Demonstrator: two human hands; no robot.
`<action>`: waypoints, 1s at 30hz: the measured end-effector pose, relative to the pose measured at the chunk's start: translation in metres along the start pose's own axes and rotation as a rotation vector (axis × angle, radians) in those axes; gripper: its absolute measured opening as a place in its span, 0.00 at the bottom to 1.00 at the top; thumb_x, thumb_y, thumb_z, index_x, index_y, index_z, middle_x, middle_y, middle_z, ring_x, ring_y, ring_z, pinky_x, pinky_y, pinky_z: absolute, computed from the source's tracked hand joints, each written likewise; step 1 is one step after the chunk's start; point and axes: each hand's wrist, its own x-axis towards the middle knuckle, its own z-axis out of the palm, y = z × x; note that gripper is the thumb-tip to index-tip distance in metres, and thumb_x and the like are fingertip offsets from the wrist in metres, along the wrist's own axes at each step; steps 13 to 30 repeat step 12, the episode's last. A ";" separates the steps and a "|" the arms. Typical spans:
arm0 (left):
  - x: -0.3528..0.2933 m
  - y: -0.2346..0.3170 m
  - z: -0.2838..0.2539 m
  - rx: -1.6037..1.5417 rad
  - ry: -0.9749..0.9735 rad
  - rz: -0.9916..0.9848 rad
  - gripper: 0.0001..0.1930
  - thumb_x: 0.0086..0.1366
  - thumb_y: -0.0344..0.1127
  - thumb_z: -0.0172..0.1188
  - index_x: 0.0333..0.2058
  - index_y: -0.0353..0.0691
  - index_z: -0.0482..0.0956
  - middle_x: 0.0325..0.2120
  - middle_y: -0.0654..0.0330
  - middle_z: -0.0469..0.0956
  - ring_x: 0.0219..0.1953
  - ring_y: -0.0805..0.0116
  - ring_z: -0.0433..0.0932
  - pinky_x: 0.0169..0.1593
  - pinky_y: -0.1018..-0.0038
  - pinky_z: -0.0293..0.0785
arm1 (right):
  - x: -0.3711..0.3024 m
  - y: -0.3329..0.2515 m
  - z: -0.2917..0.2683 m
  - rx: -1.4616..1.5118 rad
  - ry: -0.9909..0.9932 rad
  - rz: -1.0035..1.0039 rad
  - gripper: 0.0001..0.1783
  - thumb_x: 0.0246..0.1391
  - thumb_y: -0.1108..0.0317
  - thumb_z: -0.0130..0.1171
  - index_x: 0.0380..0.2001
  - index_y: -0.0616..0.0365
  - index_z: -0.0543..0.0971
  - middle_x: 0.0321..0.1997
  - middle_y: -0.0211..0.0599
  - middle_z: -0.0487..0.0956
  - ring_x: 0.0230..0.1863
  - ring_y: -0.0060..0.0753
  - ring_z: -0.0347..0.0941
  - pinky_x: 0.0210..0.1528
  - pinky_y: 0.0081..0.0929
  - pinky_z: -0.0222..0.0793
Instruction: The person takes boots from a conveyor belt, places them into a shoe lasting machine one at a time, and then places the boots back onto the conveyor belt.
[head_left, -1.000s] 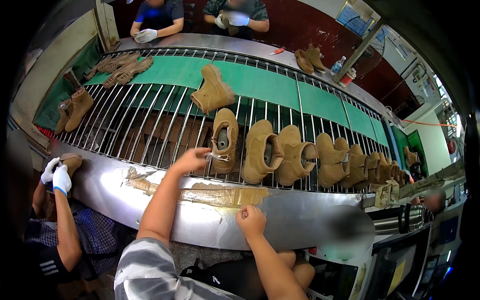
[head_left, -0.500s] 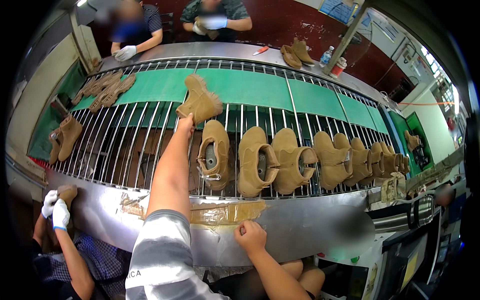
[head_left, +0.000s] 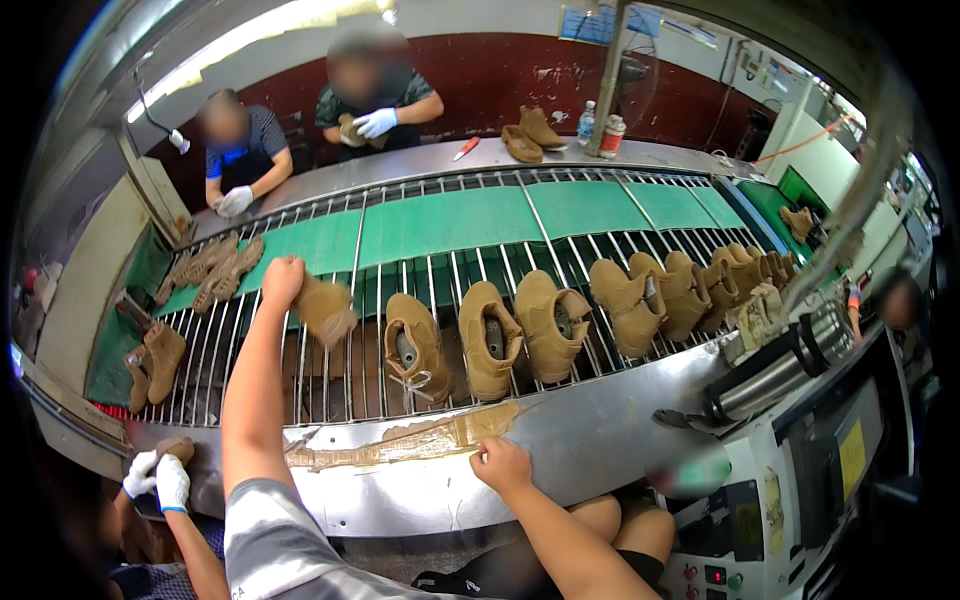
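My left hand (head_left: 283,281) grips a tan suede ankle boot (head_left: 327,312) above the bars of the roller rack, its far end slightly blurred. That boot hangs tilted, to the left of an upright-standing tan boot (head_left: 428,345) with a white lace tied at its front. My right hand (head_left: 503,466) rests curled in a loose fist on the metal ledge (head_left: 590,450), beside strips of brown tape (head_left: 400,443); nothing shows in it. Further tan boots (head_left: 553,325) line the rack toward the right.
Brown soles (head_left: 228,270) lie on the green belt (head_left: 430,225) at left, near a pair of boots (head_left: 160,360). Gloved co-workers sit across the rack; another's gloved hands (head_left: 160,480) hold a shoe at lower left. A red-handled knife (head_left: 466,148) and bottle (head_left: 586,122) lie beyond.
My left hand has carried the boot leftward and turned it, so its upper end now points differently. The view has tilted upward. My right hand stays on the ledge.
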 end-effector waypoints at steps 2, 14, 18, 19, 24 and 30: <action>-0.043 0.041 -0.055 0.076 -0.040 0.102 0.17 0.56 0.42 0.52 0.26 0.32 0.80 0.25 0.38 0.77 0.33 0.42 0.79 0.39 0.56 0.73 | -0.003 -0.005 -0.006 0.013 0.002 0.003 0.08 0.41 0.61 0.60 0.19 0.50 0.75 0.22 0.35 0.77 0.27 0.44 0.75 0.28 0.41 0.70; -0.264 0.138 -0.208 -0.597 -0.286 0.264 0.15 0.60 0.32 0.58 0.15 0.38 0.72 0.13 0.72 0.67 0.19 0.83 0.62 0.24 0.79 0.57 | -0.035 -0.037 -0.024 1.684 -0.704 0.805 0.42 0.53 0.45 0.59 0.66 0.43 0.53 0.49 0.40 0.80 0.42 0.40 0.77 0.47 0.35 0.70; -0.264 0.138 -0.208 -0.597 -0.286 0.264 0.15 0.60 0.32 0.58 0.15 0.38 0.72 0.13 0.72 0.67 0.19 0.83 0.62 0.24 0.79 0.57 | -0.035 -0.037 -0.024 1.684 -0.704 0.805 0.42 0.53 0.45 0.59 0.66 0.43 0.53 0.49 0.40 0.80 0.42 0.40 0.77 0.47 0.35 0.70; -0.264 0.138 -0.208 -0.597 -0.286 0.264 0.15 0.60 0.32 0.58 0.15 0.38 0.72 0.13 0.72 0.67 0.19 0.83 0.62 0.24 0.79 0.57 | -0.035 -0.037 -0.024 1.684 -0.704 0.805 0.42 0.53 0.45 0.59 0.66 0.43 0.53 0.49 0.40 0.80 0.42 0.40 0.77 0.47 0.35 0.70; -0.264 0.138 -0.208 -0.597 -0.286 0.264 0.15 0.60 0.32 0.58 0.15 0.38 0.72 0.13 0.72 0.67 0.19 0.83 0.62 0.24 0.79 0.57 | -0.035 -0.037 -0.024 1.684 -0.704 0.805 0.42 0.53 0.45 0.59 0.66 0.43 0.53 0.49 0.40 0.80 0.42 0.40 0.77 0.47 0.35 0.70; -0.264 0.138 -0.208 -0.597 -0.286 0.264 0.15 0.60 0.32 0.58 0.15 0.38 0.72 0.13 0.72 0.67 0.19 0.83 0.62 0.24 0.79 0.57 | -0.035 -0.037 -0.024 1.684 -0.704 0.805 0.42 0.53 0.45 0.59 0.66 0.43 0.53 0.49 0.40 0.80 0.42 0.40 0.77 0.47 0.35 0.70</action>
